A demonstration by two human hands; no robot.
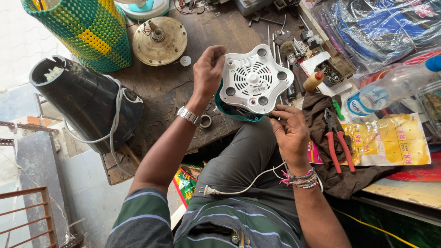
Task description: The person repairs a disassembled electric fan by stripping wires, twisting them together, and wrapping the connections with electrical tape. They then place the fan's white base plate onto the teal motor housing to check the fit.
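Note:
A white and teal appliance base [253, 80] is turned bottom up over the bench edge, showing its vent grille and round feet. My left hand [208, 73] grips its left rim, wrist bearing a metal watch. My right hand [290, 133] holds its lower right edge, thumb and fingers on the rim. A white power cord with plug [207, 190] trails from the base across my lap.
A black appliance body [85, 101] wrapped in white cord lies at the left. A round metal disc [159, 40] and a green-yellow woven basket [89, 30] stand behind. Red pliers [337, 144] rest on a dark cloth at the right, near a plastic bottle [395, 85] and loose tools.

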